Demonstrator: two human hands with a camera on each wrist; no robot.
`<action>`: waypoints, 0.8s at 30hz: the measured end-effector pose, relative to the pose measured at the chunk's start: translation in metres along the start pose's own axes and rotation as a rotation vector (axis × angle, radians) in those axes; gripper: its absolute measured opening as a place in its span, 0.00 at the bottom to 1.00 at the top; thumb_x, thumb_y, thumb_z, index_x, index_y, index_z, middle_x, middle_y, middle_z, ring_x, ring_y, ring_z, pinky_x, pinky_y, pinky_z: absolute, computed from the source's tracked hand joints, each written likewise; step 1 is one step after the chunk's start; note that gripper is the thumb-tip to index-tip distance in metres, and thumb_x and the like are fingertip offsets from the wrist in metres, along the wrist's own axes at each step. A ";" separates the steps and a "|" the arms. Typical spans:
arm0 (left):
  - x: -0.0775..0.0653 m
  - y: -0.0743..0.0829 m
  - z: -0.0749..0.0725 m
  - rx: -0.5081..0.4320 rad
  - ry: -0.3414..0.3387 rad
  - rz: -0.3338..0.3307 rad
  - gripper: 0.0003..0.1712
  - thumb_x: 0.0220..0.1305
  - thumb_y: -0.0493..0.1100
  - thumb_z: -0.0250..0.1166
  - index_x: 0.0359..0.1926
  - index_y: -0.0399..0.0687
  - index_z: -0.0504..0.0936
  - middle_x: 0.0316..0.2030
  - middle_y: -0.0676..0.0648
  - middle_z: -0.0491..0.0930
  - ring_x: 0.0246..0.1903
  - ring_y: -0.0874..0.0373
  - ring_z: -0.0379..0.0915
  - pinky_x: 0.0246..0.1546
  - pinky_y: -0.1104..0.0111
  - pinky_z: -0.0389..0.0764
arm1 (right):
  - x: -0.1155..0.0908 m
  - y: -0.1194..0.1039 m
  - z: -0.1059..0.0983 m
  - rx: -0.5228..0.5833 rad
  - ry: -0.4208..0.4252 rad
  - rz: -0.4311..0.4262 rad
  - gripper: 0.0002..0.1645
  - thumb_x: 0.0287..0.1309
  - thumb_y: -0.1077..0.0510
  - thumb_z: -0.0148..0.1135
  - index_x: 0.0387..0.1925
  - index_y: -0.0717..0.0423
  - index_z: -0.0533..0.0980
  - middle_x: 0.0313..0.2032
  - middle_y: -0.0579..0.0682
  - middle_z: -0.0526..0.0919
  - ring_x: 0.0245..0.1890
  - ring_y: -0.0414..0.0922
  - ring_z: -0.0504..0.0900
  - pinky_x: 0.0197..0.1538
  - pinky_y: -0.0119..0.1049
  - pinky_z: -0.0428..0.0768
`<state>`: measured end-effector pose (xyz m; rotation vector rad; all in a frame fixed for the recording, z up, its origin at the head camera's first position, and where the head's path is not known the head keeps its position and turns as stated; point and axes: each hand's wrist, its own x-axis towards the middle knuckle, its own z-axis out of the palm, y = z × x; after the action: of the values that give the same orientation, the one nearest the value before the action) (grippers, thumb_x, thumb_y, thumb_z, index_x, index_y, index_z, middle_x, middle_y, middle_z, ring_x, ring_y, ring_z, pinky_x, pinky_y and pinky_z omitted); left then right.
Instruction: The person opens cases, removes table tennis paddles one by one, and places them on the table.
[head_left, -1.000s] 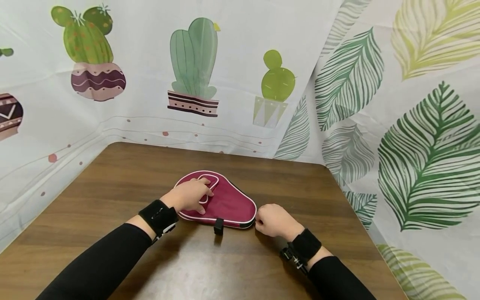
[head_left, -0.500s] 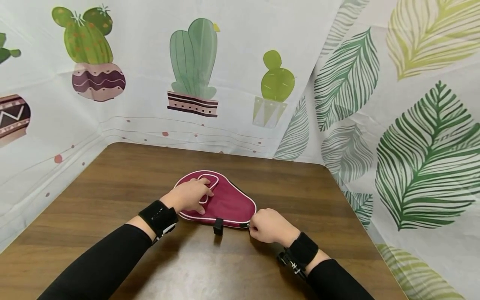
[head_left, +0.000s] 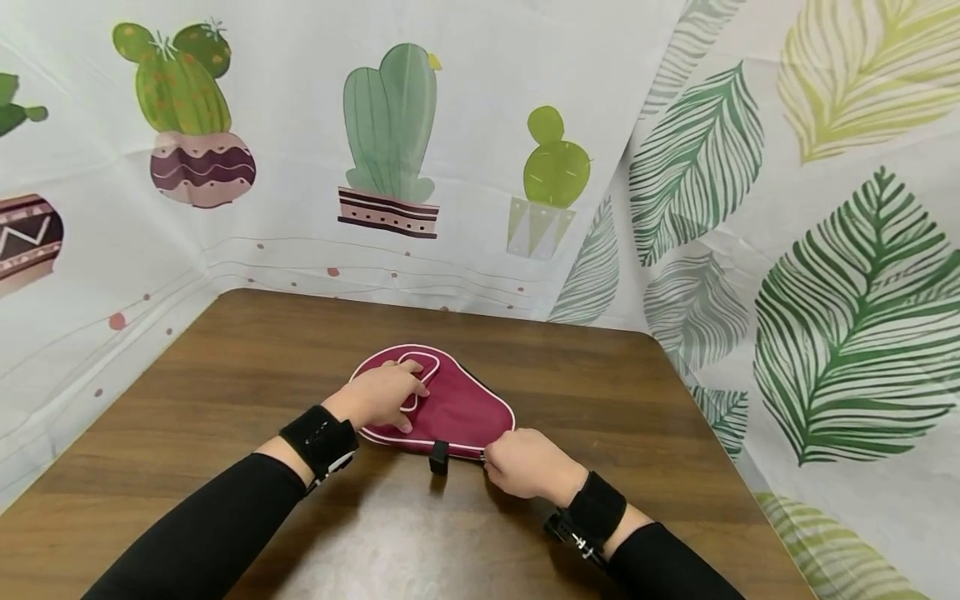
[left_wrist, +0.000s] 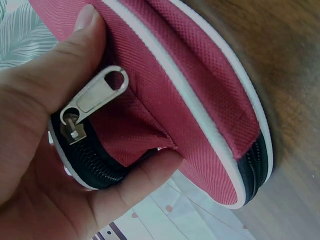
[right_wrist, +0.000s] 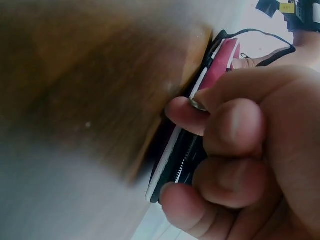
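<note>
A dark red paddle-shaped zip case [head_left: 468, 410] with white piping lies flat on the wooden table. My left hand [head_left: 381, 395] rests spread on its wide end, over the small pocket. The left wrist view shows that pocket's zipper pull [left_wrist: 95, 96] between my thumb and fingers, apparently not gripped. At the narrow end's front corner, my right hand [head_left: 528, 463] pinches a metal zipper pull [right_wrist: 197, 104] between thumb and index finger, its other fingers curled. Dark zipper teeth [right_wrist: 181, 167] show along the case's side. A black strap loop [head_left: 439, 457] sticks out from the front edge.
The brown wooden table [head_left: 300, 517] extends around the case. Fabric printed with cacti and leaves [head_left: 480, 150] hangs along its back and sides. Both wrists wear black bands [head_left: 596, 508] with small devices attached.
My right hand has moved left around the narrow end onto the case's front edge, pinching the zipper pull. My left hand has stayed in place on the case.
</note>
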<state>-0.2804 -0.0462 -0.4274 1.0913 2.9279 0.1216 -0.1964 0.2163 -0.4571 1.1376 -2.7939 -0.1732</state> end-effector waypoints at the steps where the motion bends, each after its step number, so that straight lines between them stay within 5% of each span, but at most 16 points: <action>1: 0.000 0.000 -0.001 0.005 0.003 0.001 0.31 0.42 0.54 0.78 0.51 0.54 0.83 0.63 0.40 0.67 0.58 0.34 0.66 0.60 0.49 0.66 | 0.000 0.000 0.000 0.000 0.002 0.010 0.22 0.60 0.51 0.58 0.11 0.40 0.65 0.11 0.35 0.61 0.13 0.34 0.63 0.22 0.31 0.69; 6: -0.001 -0.001 0.000 0.023 0.012 -0.009 0.31 0.42 0.54 0.78 0.51 0.56 0.84 0.63 0.42 0.67 0.59 0.35 0.65 0.59 0.50 0.67 | 0.003 0.006 -0.002 0.108 0.034 0.053 0.24 0.60 0.44 0.58 0.10 0.38 0.66 0.09 0.33 0.60 0.12 0.32 0.61 0.18 0.29 0.63; 9: -0.001 -0.001 0.001 0.022 0.017 -0.001 0.31 0.42 0.55 0.77 0.51 0.56 0.83 0.63 0.42 0.67 0.60 0.36 0.65 0.57 0.50 0.69 | 0.006 0.014 -0.003 0.154 0.128 0.103 0.26 0.60 0.41 0.59 0.10 0.38 0.64 0.10 0.33 0.59 0.13 0.32 0.61 0.17 0.28 0.60; 14: -0.004 -0.004 0.004 0.024 0.044 0.004 0.31 0.42 0.55 0.77 0.51 0.58 0.83 0.63 0.44 0.67 0.60 0.38 0.65 0.57 0.51 0.70 | 0.017 0.027 -0.001 0.174 0.287 0.206 0.13 0.56 0.43 0.63 0.28 0.46 0.74 0.31 0.41 0.73 0.33 0.39 0.72 0.35 0.33 0.74; 16: -0.006 -0.006 0.004 0.025 0.057 0.008 0.31 0.41 0.56 0.78 0.51 0.58 0.83 0.63 0.45 0.68 0.61 0.39 0.64 0.56 0.51 0.70 | 0.020 0.029 0.000 0.243 0.228 0.216 0.23 0.57 0.41 0.62 0.47 0.52 0.75 0.46 0.47 0.74 0.45 0.43 0.73 0.48 0.37 0.75; 19: -0.008 -0.009 0.006 0.014 0.069 0.032 0.31 0.42 0.56 0.77 0.52 0.59 0.82 0.64 0.46 0.67 0.62 0.41 0.63 0.56 0.51 0.70 | 0.019 0.028 0.002 0.361 0.076 0.227 0.41 0.59 0.37 0.58 0.66 0.55 0.63 0.60 0.52 0.67 0.54 0.44 0.72 0.56 0.40 0.73; 24: -0.009 -0.013 0.013 -0.025 0.103 0.067 0.31 0.44 0.54 0.76 0.54 0.60 0.80 0.66 0.46 0.65 0.65 0.41 0.59 0.58 0.50 0.68 | 0.014 0.023 0.002 0.387 -0.010 0.252 0.48 0.56 0.30 0.56 0.68 0.54 0.60 0.57 0.50 0.68 0.44 0.41 0.75 0.47 0.37 0.76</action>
<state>-0.2810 -0.0609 -0.4414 1.2154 2.9711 0.2216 -0.2228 0.2228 -0.4543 0.8282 -3.0273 0.4019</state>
